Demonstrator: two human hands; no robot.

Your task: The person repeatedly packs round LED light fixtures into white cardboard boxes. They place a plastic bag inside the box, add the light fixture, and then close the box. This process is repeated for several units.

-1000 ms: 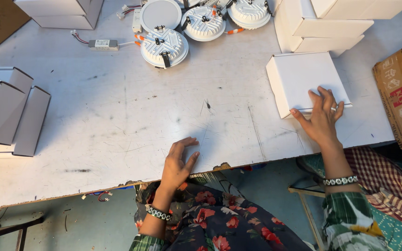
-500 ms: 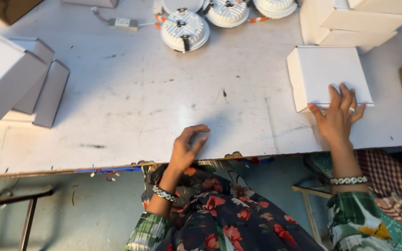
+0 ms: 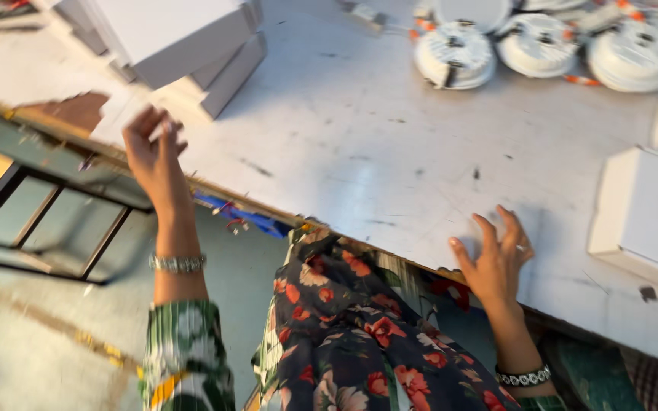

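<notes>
My left hand (image 3: 154, 148) is raised at the table's left front edge, fingers apart and holding nothing, just below a pile of white cardboard boxes (image 3: 184, 42). Fingers spread, my right hand (image 3: 496, 255) rests flat on the white table (image 3: 390, 152) near its front edge. It touches nothing else. A closed white box (image 3: 649, 217) lies to its right, apart from the hand. The picture is blurred by motion.
Three round white lamp fixtures (image 3: 455, 53) with orange clips sit in a row at the back of the table. A dark metal frame (image 3: 47, 228) stands on the floor at the left. My flowered clothing fills the bottom centre.
The view has swung to the left. My left hand went from the table's front edge to the box pile at the left. My right hand came off the white box.
</notes>
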